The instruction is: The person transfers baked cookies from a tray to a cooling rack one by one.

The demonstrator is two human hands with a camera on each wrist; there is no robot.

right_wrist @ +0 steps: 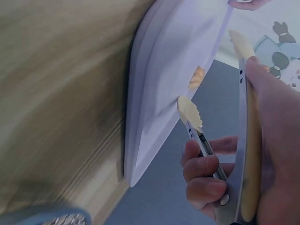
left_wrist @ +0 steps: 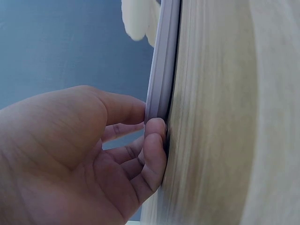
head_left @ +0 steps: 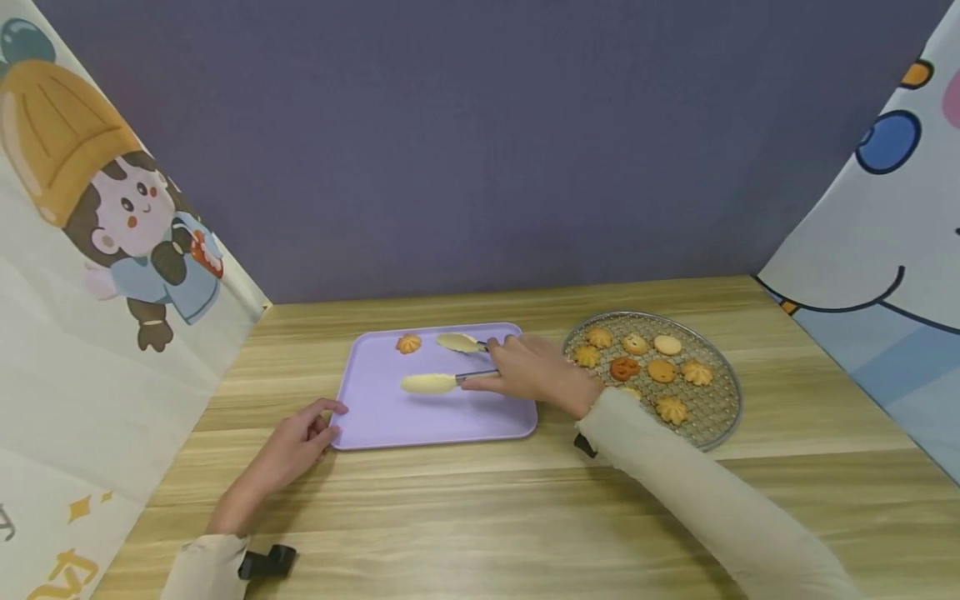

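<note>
My right hand [head_left: 528,367] grips a pair of tongs [head_left: 429,383] with cream-coloured tips, fingers on one arm and thumb side on the other. The tongs are spread apart over a lilac tray [head_left: 375,417], and in the right wrist view nothing shows between their tips [right_wrist: 189,112]. One swirled golden cookie [head_left: 408,343] lies near the tray's back edge, left of the tongs. At the tray's front left corner, my left hand [head_left: 296,442] pinches the rim [left_wrist: 161,70] between thumb and fingers.
To the right stands a round wire-mesh tray [head_left: 723,404] holding several cookies of different shapes; my right forearm partly covers its near left side. The wooden table [head_left: 450,525] ends at a dark back panel [head_left: 495,167], with printed cloth walls at both sides.
</note>
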